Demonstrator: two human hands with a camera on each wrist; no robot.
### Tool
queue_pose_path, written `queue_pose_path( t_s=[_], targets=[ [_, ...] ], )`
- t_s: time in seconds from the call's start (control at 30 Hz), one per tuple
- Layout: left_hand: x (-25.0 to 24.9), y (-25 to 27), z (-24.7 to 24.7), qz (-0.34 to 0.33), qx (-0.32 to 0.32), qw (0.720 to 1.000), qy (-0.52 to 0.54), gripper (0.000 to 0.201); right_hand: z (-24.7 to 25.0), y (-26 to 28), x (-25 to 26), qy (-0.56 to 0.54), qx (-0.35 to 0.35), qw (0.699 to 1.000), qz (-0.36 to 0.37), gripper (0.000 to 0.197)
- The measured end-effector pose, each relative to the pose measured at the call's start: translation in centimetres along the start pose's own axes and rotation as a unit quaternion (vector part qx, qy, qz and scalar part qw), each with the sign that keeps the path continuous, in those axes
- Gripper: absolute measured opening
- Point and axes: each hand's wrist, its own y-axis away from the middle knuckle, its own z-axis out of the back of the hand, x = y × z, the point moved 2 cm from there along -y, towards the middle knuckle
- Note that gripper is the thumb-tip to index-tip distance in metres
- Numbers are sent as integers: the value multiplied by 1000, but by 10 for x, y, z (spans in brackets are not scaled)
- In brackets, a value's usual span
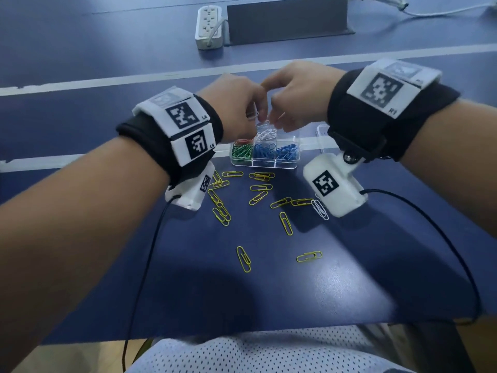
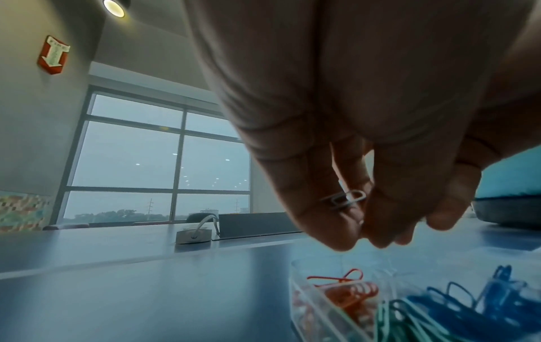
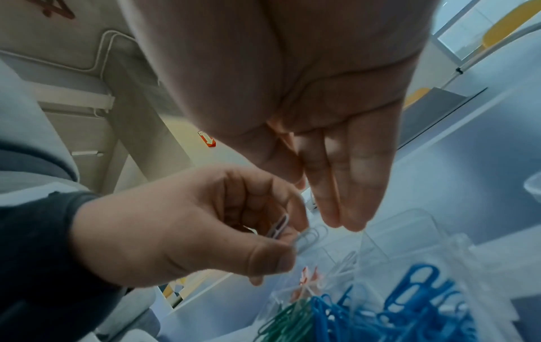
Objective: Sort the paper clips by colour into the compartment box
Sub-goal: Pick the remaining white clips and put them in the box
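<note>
Pinching white paper clips (image 3: pixel 279 228), left hand (image 3: pixel 187 222); right hand (image 3: pixel 336 148) open, fingers straight, above compartment box (image 1: pixel 265 164).

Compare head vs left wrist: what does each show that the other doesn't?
Head only: loose yellow clips and a white clip on the blue table, plus the right hand beside the left.
Left wrist only: a window, ceiling light and red wall sign.
Both: the left hand pinching a white clip over the compartment box; the power strip.
</note>
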Motion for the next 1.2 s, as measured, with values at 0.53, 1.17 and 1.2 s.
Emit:
queue_pose_path(
  t_s=[0.53, 1.17, 1.2],
  targets=[
    [-22, -10, -7, -35, 20, 999, -29, 38, 10, 33, -51, 0, -46, 999, 5, 32],
    [-52, 23, -23, -127, 78, 988, -44, 15, -20, 80, -60, 275, 55, 959, 39, 16],
    [-54, 26, -25, -129, 90, 986, -48, 14, -21, 81, -59, 277, 56, 958, 41, 16]
  ],
)
